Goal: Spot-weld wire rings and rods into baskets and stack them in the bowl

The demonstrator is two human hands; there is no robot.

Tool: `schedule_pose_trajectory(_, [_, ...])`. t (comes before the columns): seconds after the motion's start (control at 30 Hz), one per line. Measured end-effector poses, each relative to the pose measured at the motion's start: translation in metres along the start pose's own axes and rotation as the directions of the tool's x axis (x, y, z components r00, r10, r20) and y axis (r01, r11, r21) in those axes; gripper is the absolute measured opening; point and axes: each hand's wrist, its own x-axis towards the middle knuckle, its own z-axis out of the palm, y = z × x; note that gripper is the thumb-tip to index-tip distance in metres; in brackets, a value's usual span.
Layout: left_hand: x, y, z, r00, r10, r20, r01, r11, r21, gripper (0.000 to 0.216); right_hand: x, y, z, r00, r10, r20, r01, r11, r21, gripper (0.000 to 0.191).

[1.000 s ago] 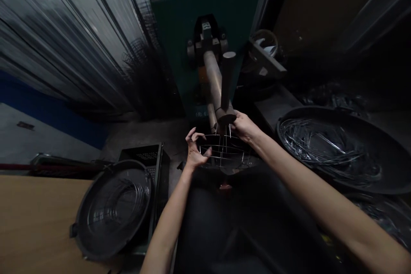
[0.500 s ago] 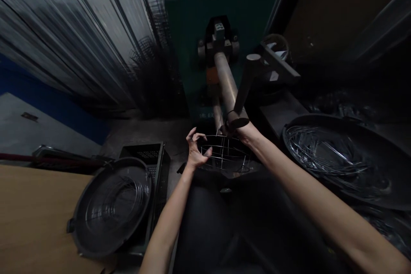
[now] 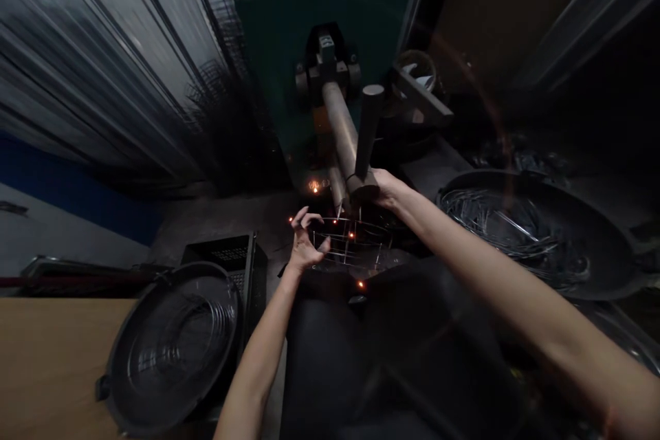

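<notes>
A round wire frame of thin crossed metal rods sits low in front of me, under the tips of a green spot welder. My left hand is at its left edge, fingers and thumb curled around the outer wires. My right hand reaches behind the end of the welder's thick upper arm; its fingers are hidden there. Below that arm runs a thinner lower rod. Orange sparks glow around the wire frame and near my left hand.
To the left, a round black tray with wire rings rests by a black crate. At right, a wide black pan holds loose bent wires. A metal bar handle rises from the welder arm. Dark wire grids stand behind left.
Bright orange sparks have appeared around the wire frame and streak to the right. The view has shifted, so the welder sits further left. Both hands keep nearly the same place at the frame.
</notes>
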Motion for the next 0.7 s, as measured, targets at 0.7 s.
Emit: schedule_pose_trajectory(0.7, [0.007, 0.152, 0.003, 0.759, -0.433, 0.486, 0.555, 0.821, -0.136, 0.038, -0.170, 0.036, -0.108, 0.765, -0.571, 0.297, 0.547, 0.335, -0.767, 0.031])
